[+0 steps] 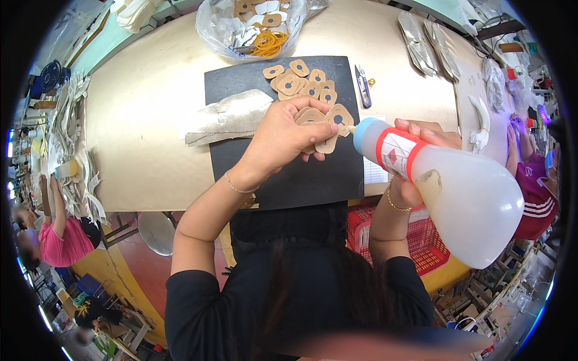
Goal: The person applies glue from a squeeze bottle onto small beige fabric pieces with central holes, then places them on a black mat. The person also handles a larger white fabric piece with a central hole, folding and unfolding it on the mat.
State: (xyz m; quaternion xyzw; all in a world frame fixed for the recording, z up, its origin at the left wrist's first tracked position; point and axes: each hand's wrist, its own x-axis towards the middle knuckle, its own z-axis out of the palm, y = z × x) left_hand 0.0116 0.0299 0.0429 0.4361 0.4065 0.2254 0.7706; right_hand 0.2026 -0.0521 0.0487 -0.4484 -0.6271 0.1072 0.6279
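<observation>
My left hand (pixel 288 135) is closed on several small tan pieces (pixel 339 119), rounded squares with a keyhole-shaped cut-out, fanned between thumb and fingers. A large translucent squeeze bottle (pixel 466 192) with a blue cap (pixel 366 136) and a red-edged label lies tilted in my right hand (pixel 430 135), whose fingers wrap round it. Its nozzle tip is at the edge of the foremost tan piece; whether they touch I cannot tell. Beyond my left hand, a loose heap of matching tan pieces (pixel 291 84) rests on a black mat (pixel 289 180). A greyish fabric piece (pixel 232 114) lies left of that hand.
A clear plastic bag (pixel 211 36) of tan and white pieces with yellow rubber bands (pixel 269 44) stands at the far edge. Thread snips (pixel 363 87) lie right of the mat, bundled silvery pieces (pixel 417 45) farther back. A red basket (pixel 433 240) sits below. Other people work on both sides.
</observation>
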